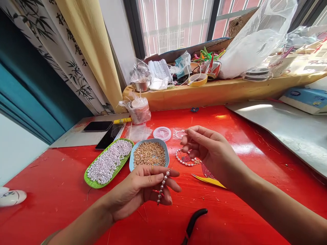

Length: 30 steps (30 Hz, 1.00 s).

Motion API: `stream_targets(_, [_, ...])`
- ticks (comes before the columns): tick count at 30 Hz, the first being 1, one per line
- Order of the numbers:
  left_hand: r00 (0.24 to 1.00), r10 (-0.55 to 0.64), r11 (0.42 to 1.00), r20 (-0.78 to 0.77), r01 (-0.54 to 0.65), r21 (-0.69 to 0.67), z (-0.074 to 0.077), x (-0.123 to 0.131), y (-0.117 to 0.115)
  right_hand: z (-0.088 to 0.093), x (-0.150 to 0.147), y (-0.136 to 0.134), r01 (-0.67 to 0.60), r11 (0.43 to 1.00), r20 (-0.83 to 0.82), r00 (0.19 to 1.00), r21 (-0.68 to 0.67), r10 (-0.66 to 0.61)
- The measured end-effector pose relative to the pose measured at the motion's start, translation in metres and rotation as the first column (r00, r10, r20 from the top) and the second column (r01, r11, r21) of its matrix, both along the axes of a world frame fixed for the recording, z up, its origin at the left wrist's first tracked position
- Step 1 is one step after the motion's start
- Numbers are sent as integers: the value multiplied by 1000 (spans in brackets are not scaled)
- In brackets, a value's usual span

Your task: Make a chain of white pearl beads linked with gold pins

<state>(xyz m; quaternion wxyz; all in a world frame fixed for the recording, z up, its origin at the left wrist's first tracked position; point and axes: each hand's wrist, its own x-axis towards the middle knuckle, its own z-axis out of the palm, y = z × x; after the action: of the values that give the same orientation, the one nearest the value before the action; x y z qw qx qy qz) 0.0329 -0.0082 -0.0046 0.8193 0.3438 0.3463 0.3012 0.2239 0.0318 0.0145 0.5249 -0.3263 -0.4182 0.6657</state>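
Note:
My left hand [150,185] pinches a short strand of pearl beads [162,187] between thumb and index finger, and the strand hangs down across the other fingers. Higher up on the right, my right hand [201,144] is closed in a pinch; what its fingertips hold is too fine to make out. Behind my left hand stands a blue bowl [167,157] of small gold beads [149,153]. A green tray [95,184] of pearl beads [109,161] sits to its left. Beyond my right hand lies a finished-looking beaded bracelet [185,164], partly hidden.
Yellow tweezers [211,181] lie under my right wrist, and black-handled pliers [194,223] at the front. A round plastic case [162,134], small clear bags [139,132], a phone [98,126] and a yellow tube [122,120] are farther back. A cluttered sill [173,98] borders the red table.

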Motion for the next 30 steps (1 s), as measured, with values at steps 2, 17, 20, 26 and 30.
stream_targets(2, [1000, -18, 1000, 9, 18, -19, -2, -1, -1, -1, 1, 2, 13, 1000, -11, 1000, -8, -13])
stream_targets(17, [794, -35, 955, -607, 205, 213, -39, -14, -13, -27, 8, 23, 64, 981, 154, 987, -184, -35])
stream_targets(20, [584, 98, 787, -805, 449, 422, -40, -20, -20, -36, 8, 24, 76, 977, 216, 976, -201, -32])
stream_targets(26, [547, 563, 157, -619, 665, 730, -28, -40, -15, -43, 3, 24, 27, 986, 321, 947, -167, 28])
stream_targets(30, [417, 641, 320, -644, 617, 719, -9, -75, 17, -44, -4, 22, -25, 999, 519, 854, -23, 33])
